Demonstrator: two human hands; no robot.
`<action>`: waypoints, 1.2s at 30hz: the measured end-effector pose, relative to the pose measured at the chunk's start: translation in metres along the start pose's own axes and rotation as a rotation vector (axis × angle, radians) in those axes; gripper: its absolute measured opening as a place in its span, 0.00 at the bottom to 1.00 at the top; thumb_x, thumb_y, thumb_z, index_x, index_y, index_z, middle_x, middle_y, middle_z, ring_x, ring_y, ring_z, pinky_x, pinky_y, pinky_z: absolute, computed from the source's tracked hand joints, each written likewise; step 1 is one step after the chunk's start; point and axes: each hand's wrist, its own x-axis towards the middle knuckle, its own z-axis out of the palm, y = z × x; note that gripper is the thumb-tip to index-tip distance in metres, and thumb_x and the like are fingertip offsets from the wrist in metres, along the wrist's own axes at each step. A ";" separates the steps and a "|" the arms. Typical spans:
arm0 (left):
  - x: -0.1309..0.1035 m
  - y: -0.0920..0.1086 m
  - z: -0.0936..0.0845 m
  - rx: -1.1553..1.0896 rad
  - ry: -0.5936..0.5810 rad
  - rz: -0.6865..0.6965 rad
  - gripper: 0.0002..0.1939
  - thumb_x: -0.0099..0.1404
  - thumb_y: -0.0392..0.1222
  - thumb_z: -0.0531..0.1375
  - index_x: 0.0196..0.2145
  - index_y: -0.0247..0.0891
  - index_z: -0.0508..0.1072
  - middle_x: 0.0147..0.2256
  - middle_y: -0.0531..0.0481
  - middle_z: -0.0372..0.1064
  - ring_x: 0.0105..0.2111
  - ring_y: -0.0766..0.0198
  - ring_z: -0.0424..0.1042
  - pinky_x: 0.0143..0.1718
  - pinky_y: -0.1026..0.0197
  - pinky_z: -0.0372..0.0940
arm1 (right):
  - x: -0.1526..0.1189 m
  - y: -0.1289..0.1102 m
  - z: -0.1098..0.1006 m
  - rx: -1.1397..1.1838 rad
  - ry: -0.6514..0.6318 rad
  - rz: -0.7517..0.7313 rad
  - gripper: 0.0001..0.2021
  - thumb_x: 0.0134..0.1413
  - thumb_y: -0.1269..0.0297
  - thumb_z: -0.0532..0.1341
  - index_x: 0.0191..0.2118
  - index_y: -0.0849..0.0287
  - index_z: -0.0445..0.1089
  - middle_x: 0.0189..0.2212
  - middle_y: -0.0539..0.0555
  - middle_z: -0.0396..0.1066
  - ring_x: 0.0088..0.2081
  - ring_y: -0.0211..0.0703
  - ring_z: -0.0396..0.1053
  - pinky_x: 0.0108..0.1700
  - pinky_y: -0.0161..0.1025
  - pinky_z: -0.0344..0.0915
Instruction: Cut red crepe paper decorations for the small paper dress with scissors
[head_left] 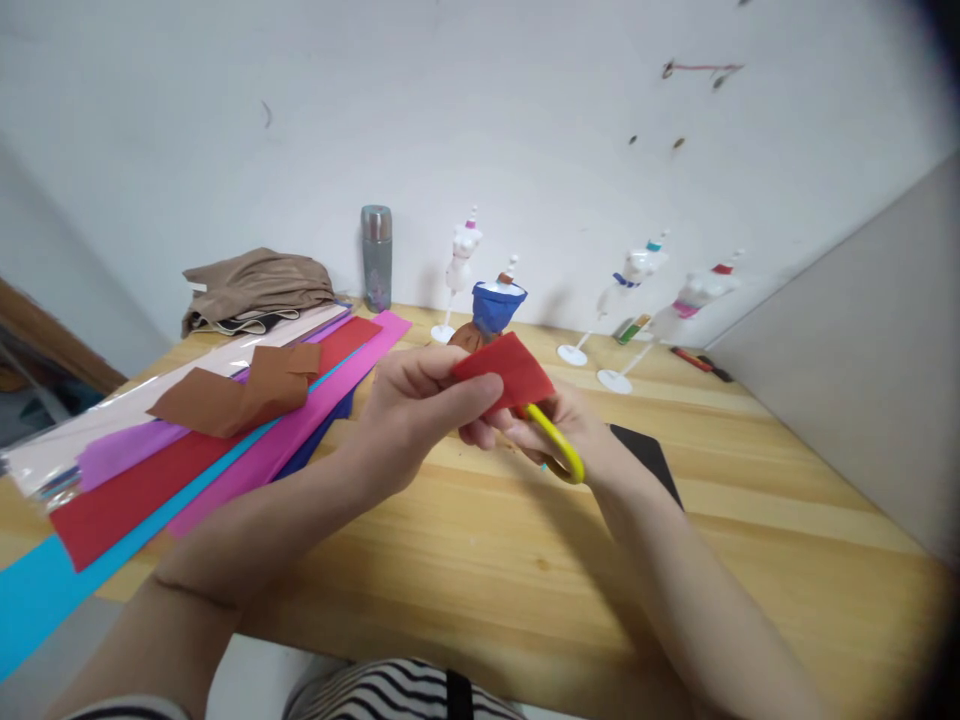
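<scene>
Over the middle of the table, my left hand [420, 400] pinches a small red piece of paper or cloth [517, 372] between thumb and fingers. My right hand [559, 425] is closed on yellow-handled scissors [555, 440], just behind and right of the red piece. The blades are hidden behind it, so I cannot tell whether they touch it. Right behind my hands stands a small mannequin in a blue top [496, 306] and a brown lower part. More small white mannequins [463, 245] on round bases stand along the wall, with coloured bands at neck or waist.
Long coloured sheets [180, 470] overlap at the left, with a brown piece [240, 390] on top. Behind them lie a folded tan cloth [259, 285] and a grey flask [377, 258]. A black flat object [646, 460] lies right of my right hand, a red-black pen-like tool [697, 362] farther back.
</scene>
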 end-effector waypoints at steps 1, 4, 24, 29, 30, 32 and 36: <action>0.003 -0.004 -0.001 0.011 0.018 -0.027 0.13 0.57 0.47 0.74 0.24 0.36 0.80 0.23 0.49 0.78 0.19 0.70 0.71 0.24 0.67 0.67 | -0.001 -0.001 0.000 0.097 0.010 -0.026 0.22 0.52 0.43 0.73 0.40 0.53 0.67 0.22 0.43 0.64 0.16 0.30 0.53 0.17 0.33 0.51; 0.014 -0.016 -0.002 0.062 0.058 -0.083 0.13 0.55 0.46 0.73 0.22 0.35 0.78 0.21 0.50 0.76 0.18 0.71 0.69 0.23 0.68 0.65 | -0.003 -0.003 0.001 0.263 0.198 -0.098 0.24 0.50 0.44 0.75 0.41 0.50 0.65 0.24 0.44 0.72 0.14 0.31 0.55 0.16 0.32 0.50; 0.022 -0.047 0.003 0.212 0.155 -0.158 0.08 0.55 0.41 0.66 0.23 0.34 0.77 0.21 0.52 0.74 0.19 0.72 0.69 0.24 0.68 0.64 | 0.000 -0.013 0.016 0.180 0.554 -0.131 0.27 0.38 0.59 0.80 0.35 0.51 0.61 0.25 0.44 0.70 0.22 0.36 0.64 0.25 0.38 0.62; 0.022 -0.045 0.005 0.199 0.142 -0.186 0.08 0.55 0.40 0.66 0.23 0.33 0.77 0.21 0.51 0.74 0.18 0.72 0.69 0.23 0.68 0.64 | 0.003 -0.011 0.012 0.211 0.548 -0.063 0.25 0.36 0.63 0.79 0.34 0.52 0.62 0.24 0.42 0.71 0.17 0.29 0.53 0.22 0.36 0.60; 0.023 -0.045 0.004 0.196 0.135 -0.197 0.08 0.55 0.40 0.66 0.23 0.34 0.77 0.21 0.51 0.75 0.18 0.72 0.69 0.22 0.68 0.64 | 0.003 -0.011 0.011 0.218 0.541 -0.058 0.25 0.36 0.63 0.79 0.34 0.52 0.62 0.23 0.42 0.71 0.16 0.29 0.52 0.21 0.36 0.59; 0.024 -0.045 0.002 0.190 0.116 -0.221 0.08 0.55 0.40 0.67 0.23 0.33 0.77 0.22 0.50 0.75 0.18 0.72 0.69 0.22 0.68 0.64 | 0.003 -0.010 0.010 0.223 0.533 -0.046 0.25 0.37 0.64 0.78 0.35 0.52 0.61 0.23 0.41 0.70 0.16 0.28 0.52 0.20 0.35 0.57; 0.027 -0.045 -0.002 0.192 0.058 -0.247 0.09 0.53 0.43 0.69 0.24 0.33 0.77 0.22 0.49 0.76 0.18 0.70 0.70 0.22 0.67 0.64 | 0.003 -0.010 0.009 0.215 0.523 -0.024 0.25 0.37 0.64 0.77 0.35 0.52 0.60 0.23 0.42 0.68 0.16 0.29 0.53 0.19 0.33 0.54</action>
